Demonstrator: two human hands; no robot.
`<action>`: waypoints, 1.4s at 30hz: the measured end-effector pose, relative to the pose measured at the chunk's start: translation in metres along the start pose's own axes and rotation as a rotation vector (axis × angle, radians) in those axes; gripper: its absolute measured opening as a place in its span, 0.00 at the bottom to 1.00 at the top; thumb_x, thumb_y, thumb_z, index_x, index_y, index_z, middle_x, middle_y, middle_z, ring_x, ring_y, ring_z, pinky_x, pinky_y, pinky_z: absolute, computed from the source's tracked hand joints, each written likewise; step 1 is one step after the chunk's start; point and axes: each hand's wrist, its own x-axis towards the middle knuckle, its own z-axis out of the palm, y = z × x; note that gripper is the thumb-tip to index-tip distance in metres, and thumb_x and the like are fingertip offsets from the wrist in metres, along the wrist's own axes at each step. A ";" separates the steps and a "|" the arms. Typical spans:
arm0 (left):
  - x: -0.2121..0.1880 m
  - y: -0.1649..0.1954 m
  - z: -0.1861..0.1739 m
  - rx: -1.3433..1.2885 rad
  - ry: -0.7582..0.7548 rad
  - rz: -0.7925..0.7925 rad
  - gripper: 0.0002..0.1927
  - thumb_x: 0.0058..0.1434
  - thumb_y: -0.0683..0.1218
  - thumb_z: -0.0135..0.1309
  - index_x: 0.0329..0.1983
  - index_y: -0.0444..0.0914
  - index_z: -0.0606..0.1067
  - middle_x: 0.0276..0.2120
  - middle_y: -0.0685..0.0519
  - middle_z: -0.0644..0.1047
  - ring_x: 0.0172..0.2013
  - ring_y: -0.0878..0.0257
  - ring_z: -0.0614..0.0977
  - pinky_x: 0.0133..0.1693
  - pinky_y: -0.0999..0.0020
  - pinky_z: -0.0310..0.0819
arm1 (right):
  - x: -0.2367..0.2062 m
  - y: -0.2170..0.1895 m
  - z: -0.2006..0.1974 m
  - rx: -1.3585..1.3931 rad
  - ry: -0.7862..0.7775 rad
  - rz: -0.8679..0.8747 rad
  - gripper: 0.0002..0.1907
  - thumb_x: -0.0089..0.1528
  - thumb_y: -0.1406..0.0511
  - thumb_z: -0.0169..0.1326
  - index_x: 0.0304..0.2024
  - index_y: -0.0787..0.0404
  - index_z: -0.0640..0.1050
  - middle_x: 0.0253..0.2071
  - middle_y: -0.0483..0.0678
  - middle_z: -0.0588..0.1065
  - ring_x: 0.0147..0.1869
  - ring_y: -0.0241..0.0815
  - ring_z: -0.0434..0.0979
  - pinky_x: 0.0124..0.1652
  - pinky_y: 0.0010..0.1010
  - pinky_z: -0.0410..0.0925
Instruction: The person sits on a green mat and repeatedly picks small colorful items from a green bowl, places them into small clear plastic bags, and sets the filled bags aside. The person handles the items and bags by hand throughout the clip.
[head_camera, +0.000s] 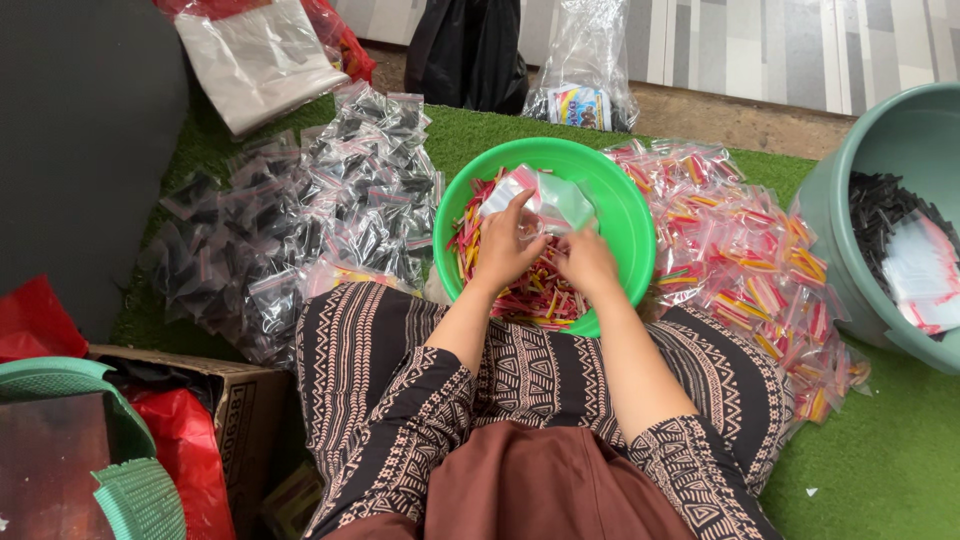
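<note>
Two heaps of filled bags flank the work. At nine o'clock lies a pile of small clear bags of black pieces (320, 190); at the centre a green bowl (630, 215) rests by the knees, part full of loose red and yellow sticks (525, 295). Over it, the left hand (505, 245) and right hand (588, 258) are both closed on a small clear zip bag (545, 195), apparently mid-fill. At three o'clock, a heap of packed red-and-yellow bags (745, 250) covers the green mat (880, 460), beside a grey-green tub (890, 150). Judging by both, many are packed, plenty remain.
</note>
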 end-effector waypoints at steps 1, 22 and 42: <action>0.000 0.000 0.000 -0.003 0.000 0.003 0.40 0.54 0.48 0.65 0.70 0.45 0.64 0.40 0.54 0.81 0.44 0.55 0.80 0.55 0.57 0.64 | 0.000 0.001 0.007 -0.056 -0.080 0.036 0.12 0.56 0.60 0.64 0.42 0.53 0.82 0.52 0.55 0.75 0.55 0.57 0.76 0.50 0.47 0.70; -0.003 -0.005 0.002 0.017 -0.092 0.025 0.44 0.52 0.48 0.66 0.72 0.45 0.59 0.42 0.54 0.80 0.46 0.56 0.81 0.57 0.54 0.61 | -0.027 -0.054 -0.071 0.098 0.413 -0.455 0.08 0.62 0.68 0.57 0.44 0.56 0.81 0.42 0.49 0.78 0.48 0.53 0.78 0.45 0.44 0.70; -0.002 -0.008 0.007 -0.008 -0.040 -0.029 0.43 0.53 0.48 0.66 0.72 0.46 0.61 0.40 0.56 0.81 0.43 0.58 0.81 0.56 0.56 0.63 | 0.014 0.029 -0.002 0.412 -0.064 -0.115 0.14 0.59 0.67 0.59 0.48 0.62 0.75 0.39 0.51 0.79 0.43 0.46 0.81 0.43 0.36 0.73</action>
